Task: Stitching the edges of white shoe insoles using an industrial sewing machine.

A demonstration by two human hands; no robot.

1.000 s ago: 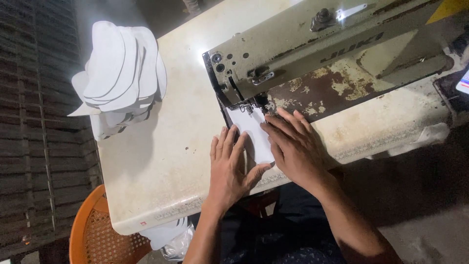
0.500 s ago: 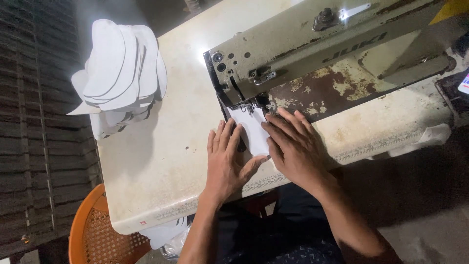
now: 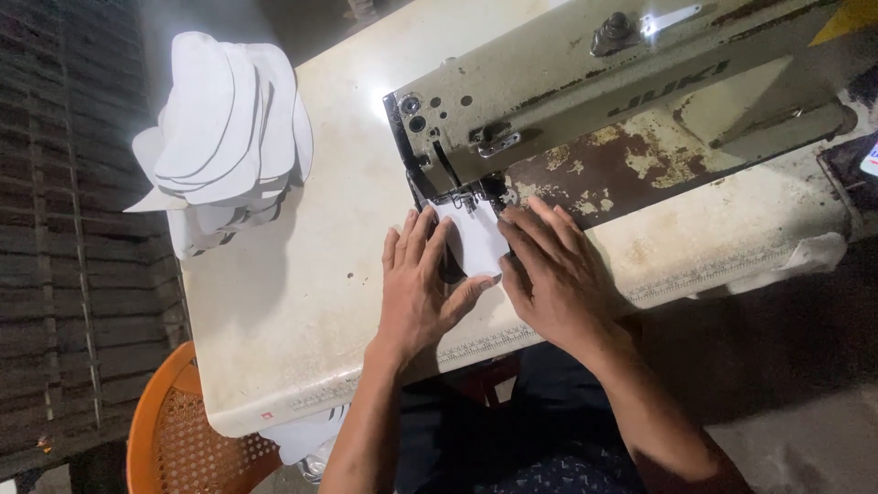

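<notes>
The white fabric piece (image 3: 477,240) lies flat under the sewing machine's (image 3: 585,82) needle, shorter on the near side than a moment ago: it has fed farther in. The left hand (image 3: 416,285) and right hand (image 3: 549,270) press it with spread fingers, gripping nothing.

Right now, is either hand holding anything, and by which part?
Nothing is gripped. Both hands lie flat, pressing a white fabric piece to the sewing table: left hand along its left edge, right hand along its right.
</notes>
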